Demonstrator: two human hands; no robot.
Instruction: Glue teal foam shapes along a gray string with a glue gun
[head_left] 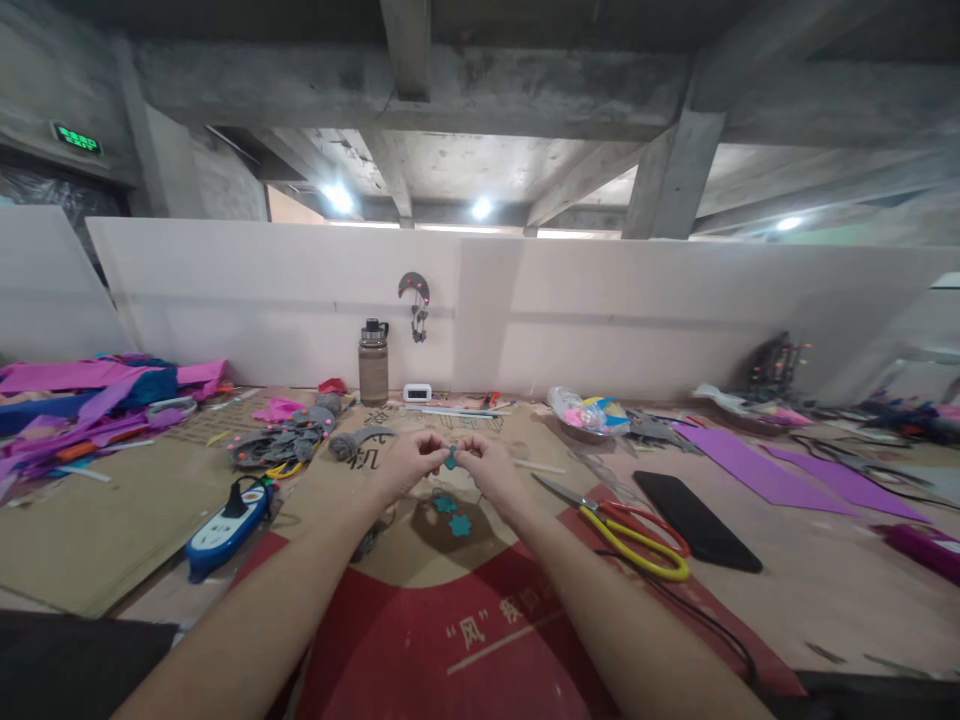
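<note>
My left hand point(411, 462) and my right hand point(487, 465) meet above the middle of the table, fingers pinched together on a small teal felt piece point(451, 459) held between them. Two more teal flower-shaped pieces point(453, 513) lie on the cardboard just below my hands. Both forearms reach in from the bottom edge over a red printed sheet point(465, 640).
Yellow-and-red scissors point(630, 530) and a black phone point(696, 520) lie to the right. A blue-white power strip point(226, 525) and grey felt scraps point(281, 440) are on the left. A water bottle point(373, 362) stands by the white partition. Purple felt sheets point(757, 470) spread right, pink and purple piles far left.
</note>
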